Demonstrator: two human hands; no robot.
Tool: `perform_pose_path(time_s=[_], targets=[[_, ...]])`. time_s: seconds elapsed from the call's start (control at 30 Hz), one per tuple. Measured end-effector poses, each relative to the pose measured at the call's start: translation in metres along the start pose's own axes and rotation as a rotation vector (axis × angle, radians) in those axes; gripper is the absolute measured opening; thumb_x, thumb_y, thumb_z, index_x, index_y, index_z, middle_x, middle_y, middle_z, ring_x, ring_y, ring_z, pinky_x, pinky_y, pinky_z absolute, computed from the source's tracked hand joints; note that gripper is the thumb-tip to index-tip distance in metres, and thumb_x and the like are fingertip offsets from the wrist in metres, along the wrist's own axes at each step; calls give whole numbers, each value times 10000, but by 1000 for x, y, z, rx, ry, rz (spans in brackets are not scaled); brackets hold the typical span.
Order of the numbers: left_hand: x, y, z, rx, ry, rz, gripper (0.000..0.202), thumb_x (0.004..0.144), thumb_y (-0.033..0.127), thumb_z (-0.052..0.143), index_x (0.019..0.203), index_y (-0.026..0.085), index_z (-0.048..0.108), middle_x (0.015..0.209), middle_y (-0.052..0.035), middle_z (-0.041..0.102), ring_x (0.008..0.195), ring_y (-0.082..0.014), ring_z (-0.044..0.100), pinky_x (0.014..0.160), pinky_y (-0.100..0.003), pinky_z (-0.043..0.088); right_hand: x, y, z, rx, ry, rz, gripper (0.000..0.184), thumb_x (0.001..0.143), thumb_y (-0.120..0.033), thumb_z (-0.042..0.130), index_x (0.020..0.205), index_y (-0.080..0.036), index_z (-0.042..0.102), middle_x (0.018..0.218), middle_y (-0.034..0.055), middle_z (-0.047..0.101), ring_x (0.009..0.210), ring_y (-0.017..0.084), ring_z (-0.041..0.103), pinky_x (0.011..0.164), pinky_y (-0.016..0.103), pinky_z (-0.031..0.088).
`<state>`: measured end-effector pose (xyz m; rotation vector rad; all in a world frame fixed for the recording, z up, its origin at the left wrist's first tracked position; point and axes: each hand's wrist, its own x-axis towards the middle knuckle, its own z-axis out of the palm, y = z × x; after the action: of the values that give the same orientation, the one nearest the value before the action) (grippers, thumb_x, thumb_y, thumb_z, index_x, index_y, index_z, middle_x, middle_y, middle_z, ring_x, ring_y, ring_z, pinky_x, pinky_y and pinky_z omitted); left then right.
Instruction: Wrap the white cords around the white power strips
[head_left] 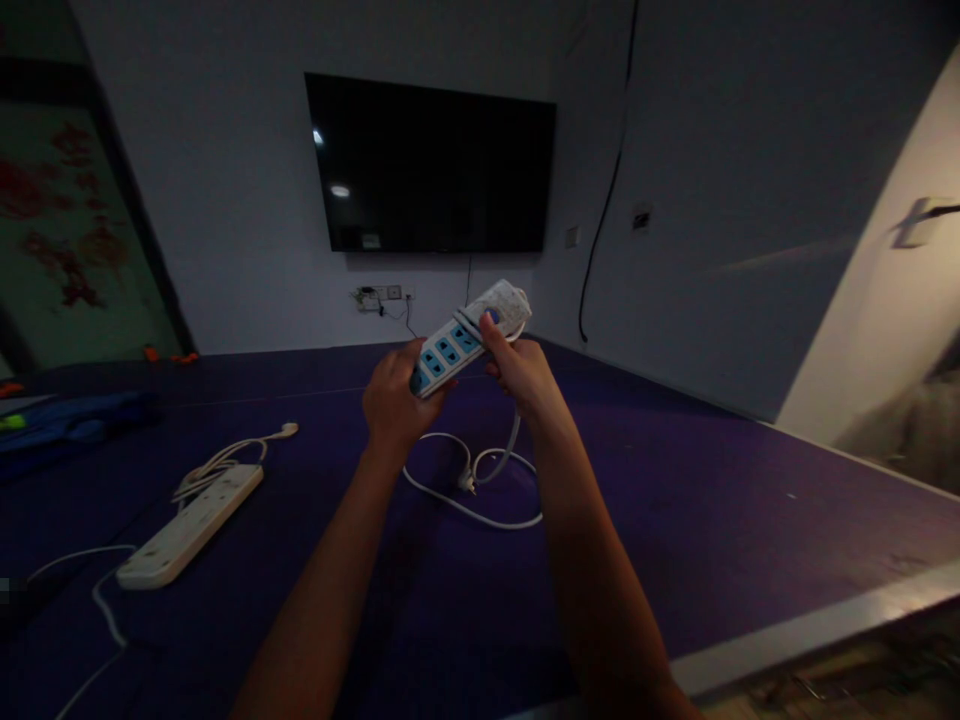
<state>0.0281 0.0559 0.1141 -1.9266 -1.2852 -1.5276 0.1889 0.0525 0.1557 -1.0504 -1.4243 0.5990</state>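
Note:
Between my two hands, above the purple surface point(637, 480), is a white power strip point(448, 350) with blue sockets, tilted up to the right. My left hand point(397, 392) is closed around its lower left end. At the upper right end my right hand point(517, 365) grips it, thumb by the switch and by a loop of white cord wrapped across the strip. The rest of the cord point(480, 515) hangs down and lies in loops below, its plug point(467, 481) resting on the surface.
A second, cream power strip point(191, 525) lies on the left with its cord bunched behind it. Farther left is blue cloth point(82, 418). A television point(435, 170) hangs on the back wall above some wall sockets point(386, 294). A dark cable point(604, 210) runs down the right wall.

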Motion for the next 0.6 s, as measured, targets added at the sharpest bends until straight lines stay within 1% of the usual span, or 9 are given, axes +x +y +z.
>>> perform_pose_path(time_s=[0.07,0.17,0.33,0.4,0.47,0.5,0.53,0.6], targets=[[-1,-2,3,35,12,14,617,702,507,660,1219,198,524,1058,-113,614,982,-272,567,829,-344,433,-1,1,2,17,3,0,631,678,-766,493,748,-159,652,516,18,499,472,106,424,445,249,324],[-1,-7,7,56,8,29,625,707,514,661,1229,203,514,1063,-108,611,977,-264,567,828,-341,435,1,3,4,28,6,9,596,687,-733,517,704,-151,642,505,12,503,472,105,442,448,239,342],[-1,-14,12,11,-42,10,659,662,488,721,1222,196,534,1027,-97,629,951,-258,586,810,-342,457,12,19,9,33,59,-38,559,680,-686,559,755,-145,673,588,30,587,567,132,539,520,231,396],[-1,-18,15,-47,-76,-26,691,625,454,763,1225,191,546,1016,-102,637,950,-266,591,823,-363,461,18,28,13,5,63,26,590,687,-698,538,711,-123,666,539,29,562,535,131,530,496,226,376],[-4,-22,20,-171,-102,-100,737,570,433,805,1223,196,559,1030,-105,641,961,-270,596,850,-382,459,22,37,16,11,57,133,612,703,-699,523,704,-101,655,497,22,533,469,110,488,450,218,338],[-6,-24,23,-269,-107,-163,747,546,427,820,1212,197,570,1060,-108,638,973,-268,598,864,-383,459,23,42,18,37,58,171,607,715,-690,523,724,-97,652,492,15,525,445,95,464,430,210,320],[-9,-26,26,-384,-100,-243,740,527,415,831,1190,197,584,1103,-111,631,999,-266,595,879,-377,459,23,48,21,60,51,207,601,721,-684,526,736,-95,646,486,8,515,423,84,439,411,205,301],[-21,-28,33,-614,-80,-454,699,536,393,831,1159,181,594,1124,-110,631,994,-246,607,861,-345,479,19,60,25,100,33,271,593,729,-688,519,732,-104,626,465,-10,482,384,71,386,373,203,255]])
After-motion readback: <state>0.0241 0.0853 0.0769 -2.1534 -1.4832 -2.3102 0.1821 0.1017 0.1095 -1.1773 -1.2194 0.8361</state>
